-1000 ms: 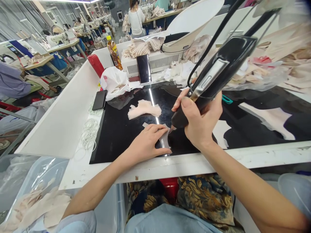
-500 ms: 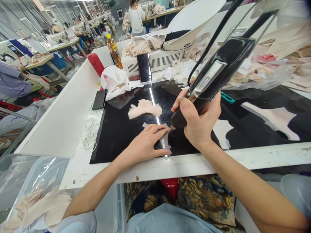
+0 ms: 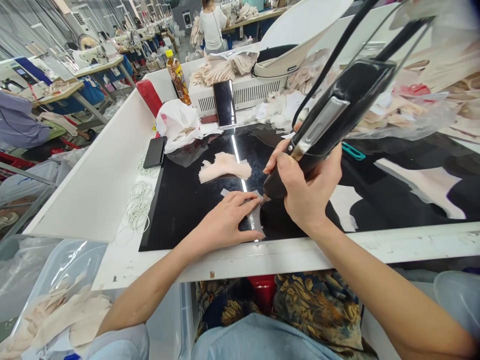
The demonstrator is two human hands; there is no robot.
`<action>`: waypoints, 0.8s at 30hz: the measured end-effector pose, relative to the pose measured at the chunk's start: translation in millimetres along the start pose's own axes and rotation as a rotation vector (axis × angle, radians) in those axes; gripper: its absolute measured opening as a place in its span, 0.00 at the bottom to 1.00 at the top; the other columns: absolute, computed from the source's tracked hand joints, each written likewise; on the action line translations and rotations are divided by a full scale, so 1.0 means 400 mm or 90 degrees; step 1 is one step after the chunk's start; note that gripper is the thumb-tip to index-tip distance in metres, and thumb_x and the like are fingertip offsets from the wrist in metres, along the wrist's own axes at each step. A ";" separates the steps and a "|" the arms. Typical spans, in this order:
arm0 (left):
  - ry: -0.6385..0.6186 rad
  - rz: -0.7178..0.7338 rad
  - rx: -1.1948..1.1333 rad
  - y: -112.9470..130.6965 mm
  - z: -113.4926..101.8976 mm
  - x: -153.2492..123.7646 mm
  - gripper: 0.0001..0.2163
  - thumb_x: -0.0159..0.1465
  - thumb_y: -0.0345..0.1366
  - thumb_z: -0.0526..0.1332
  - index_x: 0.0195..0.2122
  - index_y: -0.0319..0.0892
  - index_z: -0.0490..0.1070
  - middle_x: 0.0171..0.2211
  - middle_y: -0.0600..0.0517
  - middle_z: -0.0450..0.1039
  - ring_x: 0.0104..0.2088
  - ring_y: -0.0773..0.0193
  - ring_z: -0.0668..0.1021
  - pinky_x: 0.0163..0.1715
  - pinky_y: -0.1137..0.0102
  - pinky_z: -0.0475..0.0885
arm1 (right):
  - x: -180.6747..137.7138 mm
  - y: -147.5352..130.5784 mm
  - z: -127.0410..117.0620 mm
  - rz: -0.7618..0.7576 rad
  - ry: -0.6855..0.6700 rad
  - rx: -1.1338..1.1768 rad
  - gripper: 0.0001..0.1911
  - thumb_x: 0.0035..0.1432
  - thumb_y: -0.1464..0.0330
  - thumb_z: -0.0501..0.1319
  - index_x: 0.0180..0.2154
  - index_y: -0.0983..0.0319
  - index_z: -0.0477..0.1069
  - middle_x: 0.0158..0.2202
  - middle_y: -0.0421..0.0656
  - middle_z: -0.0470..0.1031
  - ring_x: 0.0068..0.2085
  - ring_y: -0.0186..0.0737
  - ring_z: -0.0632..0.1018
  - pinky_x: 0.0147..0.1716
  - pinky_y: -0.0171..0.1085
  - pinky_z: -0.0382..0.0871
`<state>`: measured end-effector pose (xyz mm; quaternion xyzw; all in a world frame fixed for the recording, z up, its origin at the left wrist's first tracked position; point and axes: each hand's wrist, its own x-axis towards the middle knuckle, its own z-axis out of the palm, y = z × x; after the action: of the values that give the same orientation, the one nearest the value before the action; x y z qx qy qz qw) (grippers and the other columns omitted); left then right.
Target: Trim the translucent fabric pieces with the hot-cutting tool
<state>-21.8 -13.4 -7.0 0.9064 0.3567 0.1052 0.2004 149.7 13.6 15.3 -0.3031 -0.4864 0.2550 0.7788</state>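
Note:
My left hand [image 3: 224, 221] lies flat, fingers stretched, pressing a small pale fabric piece [image 3: 255, 219] onto the glossy black work surface [image 3: 180, 205]. My right hand [image 3: 306, 187] is wrapped round the handle of a black corded hand tool [image 3: 330, 117], whose tip touches the fabric piece just beside my left fingertips. A stack of pale pink cut fabric pieces [image 3: 224, 167] rests on the black surface a little behind my left hand.
A black phone [image 3: 154, 152], a white plastic bag [image 3: 178, 125] and several white elastic rings [image 3: 138, 200] lie at the left. A second phone [image 3: 224, 104] leans on a white vented box. Clear bins with fabric [image 3: 56, 305] sit lower left. People work at tables behind.
Hardly anything differs. The view has drifted slightly, and the tool tip stays at the fabric piece under my left fingers.

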 end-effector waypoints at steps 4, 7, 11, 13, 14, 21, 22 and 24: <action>0.000 0.004 0.005 -0.003 0.001 -0.002 0.33 0.65 0.52 0.65 0.67 0.46 0.62 0.67 0.46 0.62 0.67 0.51 0.64 0.69 0.54 0.59 | -0.007 -0.017 -0.004 0.028 -0.014 0.034 0.16 0.55 0.63 0.70 0.42 0.55 0.67 0.32 0.37 0.74 0.27 0.34 0.75 0.28 0.39 0.74; 0.003 0.009 0.001 -0.002 0.000 -0.003 0.32 0.65 0.52 0.66 0.67 0.46 0.62 0.67 0.46 0.62 0.67 0.51 0.64 0.68 0.55 0.59 | -0.016 -0.028 -0.004 0.031 -0.026 0.068 0.16 0.55 0.64 0.70 0.43 0.54 0.68 0.30 0.36 0.74 0.26 0.35 0.74 0.25 0.38 0.73; 0.003 0.004 0.001 0.001 -0.002 -0.002 0.31 0.65 0.51 0.66 0.65 0.46 0.64 0.67 0.46 0.61 0.67 0.50 0.64 0.68 0.56 0.61 | -0.028 -0.032 0.001 0.033 -0.029 0.075 0.18 0.55 0.65 0.71 0.46 0.53 0.69 0.32 0.37 0.75 0.27 0.36 0.74 0.28 0.40 0.74; 0.001 0.005 0.005 0.001 -0.002 -0.002 0.30 0.65 0.51 0.66 0.64 0.45 0.65 0.67 0.46 0.62 0.67 0.50 0.64 0.67 0.56 0.61 | -0.031 -0.032 0.005 0.039 -0.020 0.069 0.18 0.55 0.65 0.71 0.46 0.53 0.69 0.32 0.37 0.76 0.27 0.36 0.75 0.29 0.40 0.75; 0.001 0.006 0.008 0.000 -0.001 -0.002 0.30 0.65 0.52 0.66 0.64 0.45 0.65 0.67 0.46 0.62 0.67 0.50 0.64 0.67 0.56 0.61 | -0.031 -0.032 0.006 0.041 -0.014 0.065 0.18 0.55 0.65 0.70 0.46 0.53 0.69 0.32 0.36 0.76 0.27 0.36 0.75 0.29 0.40 0.75; 0.002 0.006 0.000 -0.002 -0.001 -0.002 0.31 0.65 0.52 0.66 0.66 0.46 0.64 0.67 0.45 0.61 0.67 0.49 0.64 0.68 0.53 0.59 | -0.034 -0.048 -0.002 0.054 -0.043 0.065 0.18 0.57 0.63 0.69 0.47 0.53 0.68 0.31 0.35 0.74 0.26 0.34 0.74 0.26 0.38 0.73; 0.001 0.006 -0.005 -0.002 -0.002 -0.001 0.31 0.65 0.51 0.65 0.66 0.47 0.64 0.67 0.45 0.61 0.67 0.49 0.64 0.68 0.53 0.59 | -0.035 -0.051 -0.006 0.054 -0.052 0.071 0.18 0.57 0.63 0.69 0.48 0.53 0.67 0.30 0.36 0.74 0.26 0.35 0.74 0.25 0.38 0.73; -0.001 0.007 -0.014 -0.002 -0.003 -0.001 0.31 0.65 0.51 0.65 0.67 0.48 0.63 0.68 0.45 0.61 0.68 0.49 0.64 0.69 0.52 0.59 | -0.037 -0.056 -0.015 0.049 -0.060 0.072 0.19 0.58 0.63 0.69 0.49 0.53 0.67 0.30 0.36 0.74 0.26 0.36 0.74 0.25 0.39 0.73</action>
<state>-23.0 -13.0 -6.1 0.9062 0.3503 0.1094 0.2099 151.5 -13.4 20.4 -0.2644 -0.4955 0.3258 0.7605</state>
